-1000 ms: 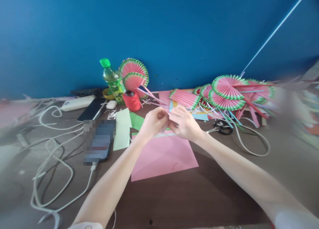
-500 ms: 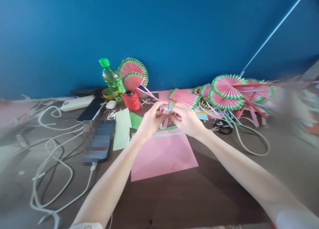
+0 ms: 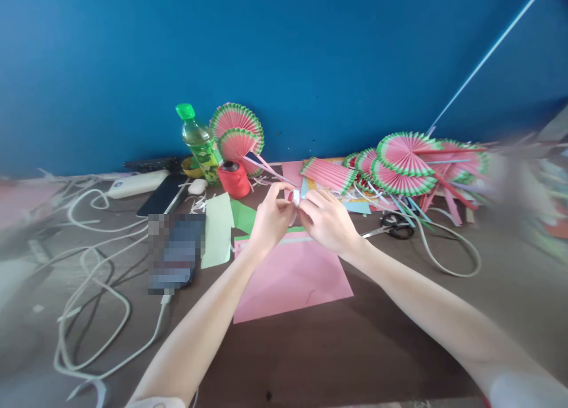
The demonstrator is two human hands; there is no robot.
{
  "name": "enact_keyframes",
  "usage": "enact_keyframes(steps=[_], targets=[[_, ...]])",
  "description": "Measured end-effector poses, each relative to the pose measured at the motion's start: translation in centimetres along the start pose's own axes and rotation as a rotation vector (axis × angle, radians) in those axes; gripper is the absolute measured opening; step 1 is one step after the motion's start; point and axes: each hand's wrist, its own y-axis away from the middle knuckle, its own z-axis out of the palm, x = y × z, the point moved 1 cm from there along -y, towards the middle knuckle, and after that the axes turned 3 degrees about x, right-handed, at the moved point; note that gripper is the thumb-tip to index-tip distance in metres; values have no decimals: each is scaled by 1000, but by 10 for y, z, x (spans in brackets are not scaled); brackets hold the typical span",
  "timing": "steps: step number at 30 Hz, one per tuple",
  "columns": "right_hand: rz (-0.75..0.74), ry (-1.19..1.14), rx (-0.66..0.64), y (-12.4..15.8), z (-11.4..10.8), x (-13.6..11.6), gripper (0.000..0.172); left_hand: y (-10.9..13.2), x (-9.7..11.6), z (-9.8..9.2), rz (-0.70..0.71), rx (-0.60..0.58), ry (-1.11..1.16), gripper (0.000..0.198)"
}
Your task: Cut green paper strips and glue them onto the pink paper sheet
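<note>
My left hand (image 3: 270,219) and my right hand (image 3: 327,220) meet above the far edge of a pink paper sheet (image 3: 290,277) on the brown table. Both pinch a small pale strip of paper (image 3: 294,198) between their fingertips. The fingers of each hand are curled together around it. A green strip (image 3: 266,235) lies along the sheet's far edge, just under the hands.
A green-capped bottle (image 3: 198,142), red cup (image 3: 234,179) and pleated paper fans (image 3: 236,131) stand by the blue wall. More fans (image 3: 406,159) and paper strips pile at right, scissors (image 3: 394,226) beside them. A phone (image 3: 175,253) and white cables (image 3: 89,290) lie left.
My hands have stayed close together, lifting slightly and working the small strip; the fingertips have shifted around it. The table's objects have not moved.
</note>
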Motion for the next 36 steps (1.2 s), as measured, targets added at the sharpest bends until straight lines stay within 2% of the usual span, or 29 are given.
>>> enact_keyframes(steps=[9, 14, 22, 26, 31, 36], targets=[[-25, 57, 9, 0, 0, -1, 26, 2, -1, 3, -22, 79, -69, 25], [-10, -90, -44, -2, -3, 4, 23, -2, -6, 0, -23, 74, -51, 22], [205, -579, -109, -6, -7, 16, 15, -8, -2, -2, -197, -137, 341, 10], [242, -598, -92, -7, -10, 19, 15, -8, 5, -4, -275, -195, 431, 14], [273, -555, -114, -9, -14, 23, 15, -6, 8, -4, -293, -258, 509, 32], [337, -534, -182, -10, -18, 24, 17, -4, 11, -3, -248, -260, 407, 34]])
